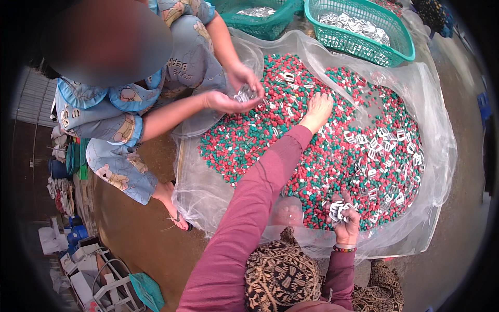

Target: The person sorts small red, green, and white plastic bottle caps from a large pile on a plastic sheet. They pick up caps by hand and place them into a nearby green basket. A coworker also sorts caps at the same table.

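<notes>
My left hand (318, 112) reaches far across a spread of small red, green and white pellets (306, 171), its fingers curled down among them. What lies under those fingertips is hidden. Close to my body, my right hand (349, 222) is palm up, with its fingers curled around a small heap of silver buckles (339, 210). More flat, slotted silver buckles (387, 143) lie scattered over the pellets, mostly on the right side. A thin translucent mesh sheet (436, 140) lies under and around the whole spread.
Across at the left, another person cups some silver pieces (245, 94) in both hands (231, 101). A green basket of silver buckles (358, 49) stands at the back, with a second green basket (260, 23) beside it. White equipment (93, 278) stands on the floor at lower left.
</notes>
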`<state>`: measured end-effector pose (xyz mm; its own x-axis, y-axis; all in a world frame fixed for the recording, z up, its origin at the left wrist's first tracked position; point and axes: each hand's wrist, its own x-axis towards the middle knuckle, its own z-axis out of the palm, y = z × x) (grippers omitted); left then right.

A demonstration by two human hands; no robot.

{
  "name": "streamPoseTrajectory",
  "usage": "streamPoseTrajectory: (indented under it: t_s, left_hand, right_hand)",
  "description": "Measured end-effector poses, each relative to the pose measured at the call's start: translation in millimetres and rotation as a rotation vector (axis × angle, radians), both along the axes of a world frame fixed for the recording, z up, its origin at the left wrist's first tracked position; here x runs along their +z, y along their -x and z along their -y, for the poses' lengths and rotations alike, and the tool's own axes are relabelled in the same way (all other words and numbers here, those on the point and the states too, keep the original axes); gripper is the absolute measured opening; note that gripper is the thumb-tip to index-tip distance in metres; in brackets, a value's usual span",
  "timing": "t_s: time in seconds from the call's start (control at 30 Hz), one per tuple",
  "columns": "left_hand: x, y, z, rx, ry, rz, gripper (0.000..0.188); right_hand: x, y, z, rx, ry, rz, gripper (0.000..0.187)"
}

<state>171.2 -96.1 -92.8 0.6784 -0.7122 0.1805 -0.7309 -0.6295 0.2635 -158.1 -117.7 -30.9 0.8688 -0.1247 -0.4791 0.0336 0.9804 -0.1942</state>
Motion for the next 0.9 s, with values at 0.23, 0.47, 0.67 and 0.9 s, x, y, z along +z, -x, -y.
streamPoseTrajectory:
  t_s: [0.23,0.47,0.67,0.9]
  left_hand:
    - [25.6,72.2,-51.5,-0.273,0.044,0.024,0.023]
    - [86.0,76.7,-80.7,-0.014,0.305,-0.518,0.029]
    - [126.1,143.6,-72.3,-0.524,0.094,-0.705,0.027]
    - [74.6,95.3,-12.6,-0.488,0.182,-0.365,0.017]
  right_hand:
    - [-2.6,-7.9,-5.3,-0.036,-0.029,0.053,0.054]
    - [-2.9,-23.3,-12.4,0.067,0.124,0.052,0.049]
    - [-22.7,-16.5,-10.4,0.066,-0.039,0.23,0.062]
    - [-21.1,0.6,18.4,-0.081,0.037,0.055,0.039]
